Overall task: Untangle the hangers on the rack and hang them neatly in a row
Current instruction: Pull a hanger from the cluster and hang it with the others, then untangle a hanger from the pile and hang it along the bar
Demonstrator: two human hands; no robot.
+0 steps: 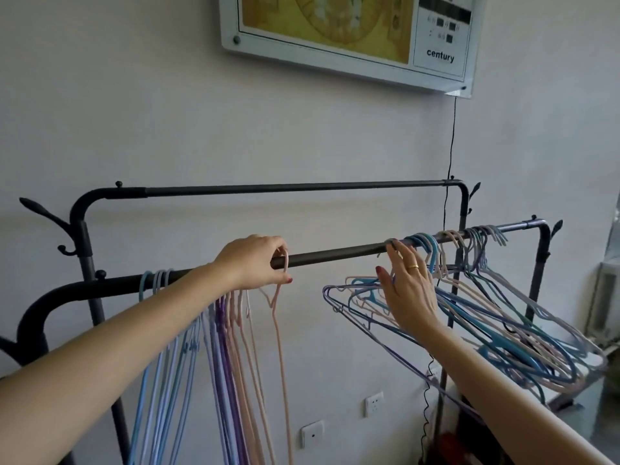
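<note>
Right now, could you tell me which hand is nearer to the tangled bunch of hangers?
The right hand: its fingers reach into the tangled bunch of hangers. The left hand is farther along the rail, pinching a pink hanger hook.

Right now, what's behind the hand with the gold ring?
Behind the right hand lies the tangled bunch of blue, pink and purple wire hangers, hooked on the dark metal rack bar. The hand hides where some of them cross.

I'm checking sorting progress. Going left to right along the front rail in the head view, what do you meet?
Neat hanging hangers → left hand gripping a pink hanger → bare rail → right hand → tangled hangers.
</note>
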